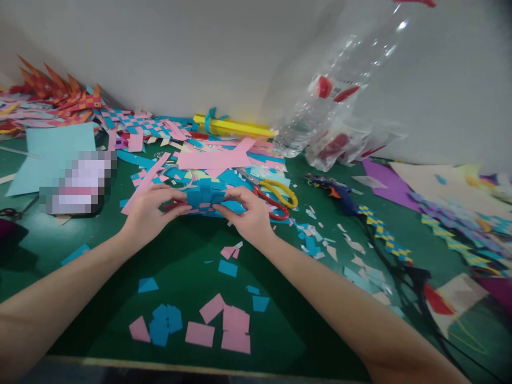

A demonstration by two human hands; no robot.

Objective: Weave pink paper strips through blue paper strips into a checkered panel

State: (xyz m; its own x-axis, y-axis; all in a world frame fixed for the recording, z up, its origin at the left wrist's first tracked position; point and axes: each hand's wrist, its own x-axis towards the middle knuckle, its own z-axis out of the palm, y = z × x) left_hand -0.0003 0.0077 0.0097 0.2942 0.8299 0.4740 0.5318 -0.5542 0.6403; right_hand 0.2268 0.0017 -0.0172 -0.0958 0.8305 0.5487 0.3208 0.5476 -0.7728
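Between both hands, just above the green table, is a small woven piece of blue and pink paper strips (pixel 205 198). My left hand (pixel 149 209) pinches its left end between thumb and fingers. On the opposite end, my right hand (pixel 248 211) is closed in a similar pinch. Scissors (pixel 276 194) with yellow and red handles lie just beyond my right hand. Behind the woven piece, pink paper strips (pixel 216 156) rest on a heap of blue and pink scraps. A roll of clear tape (pixel 182 176) appears to lie behind my left hand.
Cut pink pieces (pixel 200 334) and blue pieces (pixel 164 322) lie on the green table (pixel 108 320) near its front edge. A phone (pixel 78 184) sits left. Clear plastic bottles (pixel 332 90) stand at the back. A glue gun (pixel 336 193) with its cord lies right.
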